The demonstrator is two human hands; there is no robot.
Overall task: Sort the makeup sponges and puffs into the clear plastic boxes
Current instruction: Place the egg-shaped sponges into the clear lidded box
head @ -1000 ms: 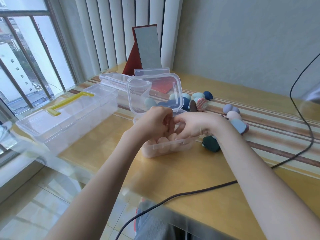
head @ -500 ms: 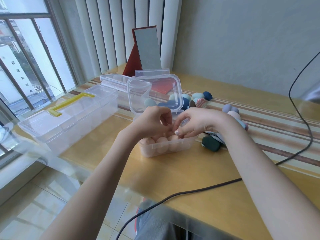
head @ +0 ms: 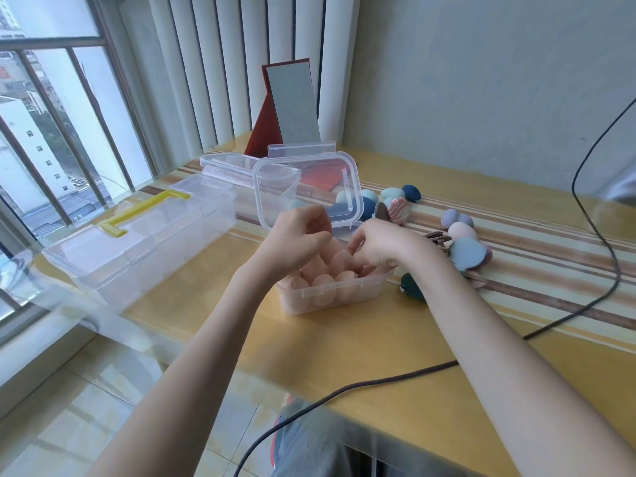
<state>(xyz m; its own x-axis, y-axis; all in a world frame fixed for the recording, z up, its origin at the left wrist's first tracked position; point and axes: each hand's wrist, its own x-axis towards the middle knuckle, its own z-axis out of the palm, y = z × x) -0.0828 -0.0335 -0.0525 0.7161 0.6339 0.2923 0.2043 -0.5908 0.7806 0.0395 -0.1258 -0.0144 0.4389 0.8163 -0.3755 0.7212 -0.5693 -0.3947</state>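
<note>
A small clear box (head: 330, 299) stands at the table's middle, packed with peach sponges (head: 323, 283), its lid (head: 309, 187) tilted up behind. My left hand (head: 296, 237) hovers over the box's left side with fingers curled and nothing seen in them. My right hand (head: 377, 244) reaches in from the right, its fingertips curled on one peach sponge (head: 340, 261) that stands higher than the others. Loose sponges lie to the right: teal ones (head: 392, 193), a dark blue one (head: 412, 192), a lilac one (head: 456, 218), a pink one (head: 463, 231), a blue-grey puff (head: 468, 253) and a dark green one (head: 411, 287).
A long clear box with a yellow handle (head: 144, 235) lies at the left, and another clear box (head: 234, 166) sits behind it. A standing mirror (head: 292, 105) is at the back. A dark cable (head: 585, 218) runs across the right and front of the table.
My hands have drawn slightly apart over the small box. My right hand's fingers have gone lower among the peach sponges.
</note>
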